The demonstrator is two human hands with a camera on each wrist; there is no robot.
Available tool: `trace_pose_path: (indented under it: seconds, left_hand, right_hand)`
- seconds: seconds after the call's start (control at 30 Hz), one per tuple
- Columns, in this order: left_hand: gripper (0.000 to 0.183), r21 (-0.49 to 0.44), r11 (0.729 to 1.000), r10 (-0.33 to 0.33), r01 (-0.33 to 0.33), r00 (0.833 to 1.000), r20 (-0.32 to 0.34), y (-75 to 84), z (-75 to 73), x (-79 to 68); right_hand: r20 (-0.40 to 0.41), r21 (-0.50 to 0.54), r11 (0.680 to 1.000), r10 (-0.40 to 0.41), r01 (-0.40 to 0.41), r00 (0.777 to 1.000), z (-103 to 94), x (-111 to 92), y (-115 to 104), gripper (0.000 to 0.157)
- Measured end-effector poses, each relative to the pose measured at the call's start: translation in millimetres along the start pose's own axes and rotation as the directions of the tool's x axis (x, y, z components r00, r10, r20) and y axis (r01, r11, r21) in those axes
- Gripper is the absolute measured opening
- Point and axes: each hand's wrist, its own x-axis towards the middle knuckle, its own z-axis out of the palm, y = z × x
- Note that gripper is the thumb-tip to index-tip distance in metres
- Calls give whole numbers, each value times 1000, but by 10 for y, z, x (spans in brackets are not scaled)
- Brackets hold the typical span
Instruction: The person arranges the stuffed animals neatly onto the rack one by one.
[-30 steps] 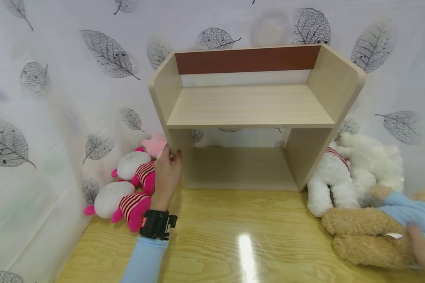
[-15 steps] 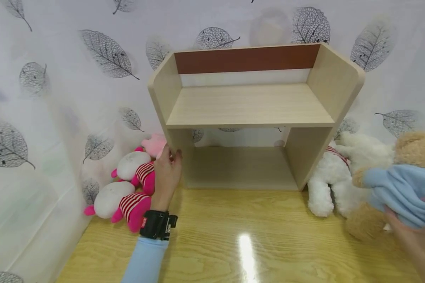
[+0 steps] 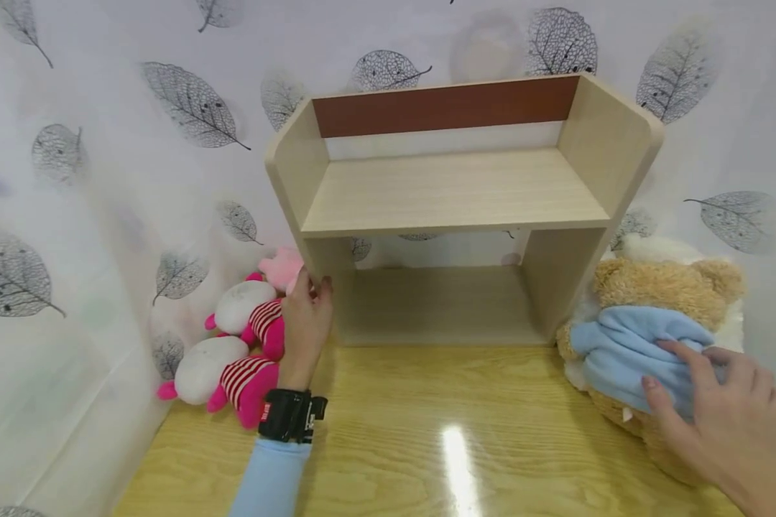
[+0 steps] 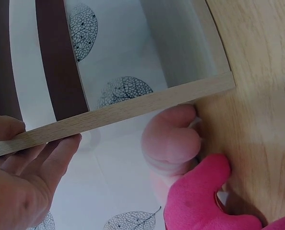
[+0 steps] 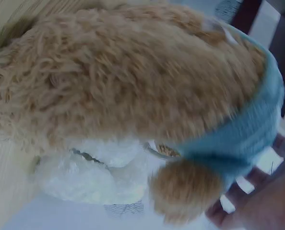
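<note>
We see the left hand point(image 3: 305, 327) gripping the wooden bookshelf point(image 3: 453, 190); to the bookshelf's right, the right hand point(image 3: 727, 413), splayed, touches 1 blue-shirted teddy bear point(image 3: 634, 355).

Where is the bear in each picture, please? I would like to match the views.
Head: the bear is at the right, next to the shelf, with the right hand touching it.
Left wrist: not in this picture.
Right wrist: it fills much of the upper and middle part, its shirt towards the right edge.
Shared landmark: the leaf-print backdrop, visible in all three.
</note>
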Motion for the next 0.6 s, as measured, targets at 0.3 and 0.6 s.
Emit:
trace_pose_path:
  seconds: [0.3, 0.6]
  left_hand:
    - [40, -3, 1000, 12, -12, 1000, 0, -7, 2, 10]
    - [36, 13, 999, 40, -40, 999, -31, -32, 29, -7]
  right_hand:
    - [505, 9, 916, 342, -400, 793, -127, 112, 296, 106]
    - [635, 16, 886, 349, -463, 690, -61, 6, 348, 99]
